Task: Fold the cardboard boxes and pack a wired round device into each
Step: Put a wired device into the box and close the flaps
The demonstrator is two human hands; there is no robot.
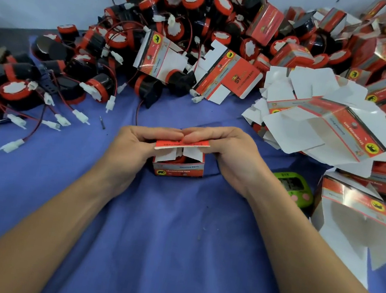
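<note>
In the head view, a small red and white cardboard box (177, 167) stands on the blue cloth-covered tabletop (173, 243), in the near middle, directly between the two hands. The left hand (135, 143) and the right hand (231, 158) each pinch one end of the box's red lid flap (182, 144), their fingertips meeting above it. The white side flaps are folded in beneath, and the red rim of a round device (172, 160) shows through the gap.

The lid's long edge runs left to right, level with both hands, neither one nearer. Closing likely means pressing it down toward the near wall.

A heap of black and red wired round devices (180, 20) lies far left, flat unfolded boxes (315, 118) to the right, and a green timer (292, 187) sits just right of the right wrist.
</note>
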